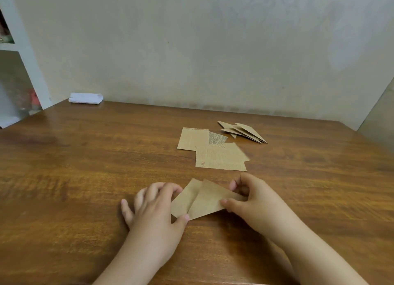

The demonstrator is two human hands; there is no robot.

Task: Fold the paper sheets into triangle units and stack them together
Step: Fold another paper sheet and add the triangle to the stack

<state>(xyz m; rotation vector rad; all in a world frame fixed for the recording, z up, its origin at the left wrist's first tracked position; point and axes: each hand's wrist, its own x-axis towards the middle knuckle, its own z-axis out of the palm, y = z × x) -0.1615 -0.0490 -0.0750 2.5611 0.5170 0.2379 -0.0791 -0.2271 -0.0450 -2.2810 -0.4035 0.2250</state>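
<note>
Now we have a brown paper sheet, already partly folded, lying on the wooden table right in front of us. Its right part is turned over into a triangle that overlaps the flat left part.

Our left hand sits at the sheet's left end. The thumb tip touches the near lower corner and the curled fingertips meet the upper left edge, so the hand pinches the paper lightly between them; the little finger spreads out onto the table.

Our right hand has the right point of the triangle. The thumb presses on top of the fold near the lower edge, and the curled fingers close over the tip from behind, gripping it.

Farther back on the table, slightly to the right, we see the unfolded sheets lying in a loose, overlapping spread. They are brown with printed text, and one smaller piece between them carries darker print. Just behind and to the right of them lies the pile of folded triangle units, fanned over one another with their points toward the right. The two groups lie near each other without touching, as far as we can tell.

At the far left corner of the table rests a folded white cloth, close against the wall. Beside it stands a white shelf unit; its compartments hold some items, but they are too blurred for us to tell what they are.
</note>
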